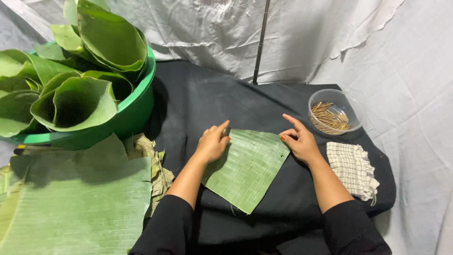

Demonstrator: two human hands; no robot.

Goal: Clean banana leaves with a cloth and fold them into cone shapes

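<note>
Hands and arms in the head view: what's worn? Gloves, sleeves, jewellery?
Both hands are bare: no gloves, rings or watch visible on the left hand or right hand. Forearms are uncovered. Black sleeves sit pushed up near the elbows on both arms. The right thumbnail looks orange-tinted; other nails are too small to tell.

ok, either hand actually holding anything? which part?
Nothing lifted. Left hand rests on the leaf square's upper-left corner; right hand touches its right corner. It lies flat.

No labels, signs or screens in view. Nearest to a package: 1 round clear plastic container (336, 112), open-topped, unmarked, holding thin tan sticks, standing on the black-draped bench (198, 101) at its far right.
</note>
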